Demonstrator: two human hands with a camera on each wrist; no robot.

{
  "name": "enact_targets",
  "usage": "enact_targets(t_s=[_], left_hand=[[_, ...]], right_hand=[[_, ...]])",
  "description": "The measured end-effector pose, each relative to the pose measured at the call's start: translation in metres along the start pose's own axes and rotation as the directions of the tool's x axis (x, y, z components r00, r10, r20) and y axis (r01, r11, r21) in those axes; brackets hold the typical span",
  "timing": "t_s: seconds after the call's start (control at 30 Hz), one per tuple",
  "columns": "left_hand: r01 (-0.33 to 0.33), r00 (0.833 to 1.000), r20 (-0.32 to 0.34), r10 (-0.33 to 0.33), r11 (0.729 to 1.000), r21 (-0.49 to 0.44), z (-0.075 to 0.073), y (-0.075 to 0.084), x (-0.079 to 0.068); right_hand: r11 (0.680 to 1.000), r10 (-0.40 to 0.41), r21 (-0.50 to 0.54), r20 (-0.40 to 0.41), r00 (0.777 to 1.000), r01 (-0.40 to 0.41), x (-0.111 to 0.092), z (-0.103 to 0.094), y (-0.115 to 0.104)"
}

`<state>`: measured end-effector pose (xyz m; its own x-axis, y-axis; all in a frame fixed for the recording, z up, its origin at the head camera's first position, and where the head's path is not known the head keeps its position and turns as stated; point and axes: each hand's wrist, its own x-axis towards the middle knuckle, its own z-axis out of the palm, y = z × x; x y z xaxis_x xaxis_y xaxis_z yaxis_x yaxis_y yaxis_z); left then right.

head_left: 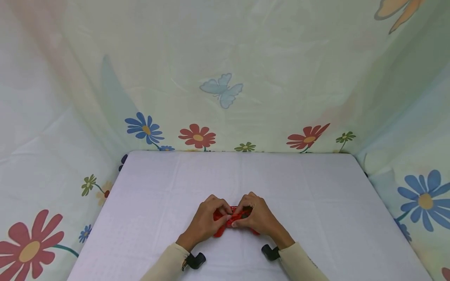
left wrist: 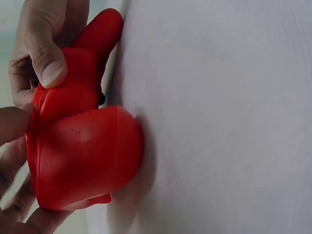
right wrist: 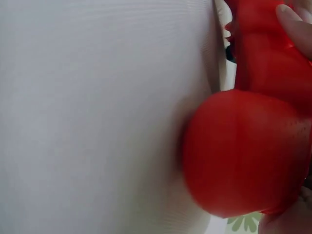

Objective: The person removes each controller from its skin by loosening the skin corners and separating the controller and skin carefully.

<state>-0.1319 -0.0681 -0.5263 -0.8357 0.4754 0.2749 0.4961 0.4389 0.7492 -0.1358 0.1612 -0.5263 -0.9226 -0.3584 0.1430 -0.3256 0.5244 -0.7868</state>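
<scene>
A glossy red moulded thing [left wrist: 87, 151] shaped like a game controller sits at the front middle of the table, held by both hands. My left hand [head_left: 205, 218] grips its left side, thumb bent in towards the middle. On the other side my right hand [head_left: 259, 217] holds it with thumb and fingertips. Both sets of fingertips come close together over its centre, hiding much of it. Its rounded left lobe rests low by the cloth in the left wrist view; its right lobe [right wrist: 243, 156] bulges towards the table in the right wrist view. A small dark part shows on it under the right fingers.
A white cloth covers the table [head_left: 316, 195]. Behind it hangs a pale curtain [head_left: 267, 78] printed with flowers and butterflies, which also runs down both sides. Each wrist wears a black camera, the left one [head_left: 195, 260] and the right one [head_left: 270, 252], both close over the cloth.
</scene>
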Motion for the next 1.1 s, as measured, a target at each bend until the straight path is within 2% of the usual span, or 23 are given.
enact_targets(t_s=[0.27, 0.4, 0.63, 0.83, 1.1], left_hand=[[-0.032, 0.994, -0.099, 0.043, 0.994, 0.109, 0.007, 0.001, -0.002], [-0.021, 0.991, -0.132, 0.035, 0.995, 0.101, 0.008, 0.003, -0.002], [0.018, 0.997, -0.072, -0.024, 0.996, -0.086, 0.021, 0.015, 0.007], [0.063, 0.994, -0.079, -0.07, 0.994, -0.092, 0.03, 0.016, 0.015], [0.077, 0.995, -0.056, -0.08, 0.995, -0.062, 0.034, 0.015, 0.017]], right_hand=[[0.999, 0.05, -0.014, 0.003, 0.999, -0.05, -0.006, -0.01, -0.002], [0.997, 0.068, -0.031, -0.018, 0.998, -0.068, -0.01, -0.021, 0.001], [0.994, 0.079, -0.08, 0.008, 0.997, -0.078, -0.013, -0.038, 0.007], [0.993, 0.091, -0.082, 0.075, 0.993, -0.085, -0.011, -0.043, 0.003], [0.994, 0.079, -0.085, 0.146, 0.986, -0.067, -0.004, -0.046, 0.002]])
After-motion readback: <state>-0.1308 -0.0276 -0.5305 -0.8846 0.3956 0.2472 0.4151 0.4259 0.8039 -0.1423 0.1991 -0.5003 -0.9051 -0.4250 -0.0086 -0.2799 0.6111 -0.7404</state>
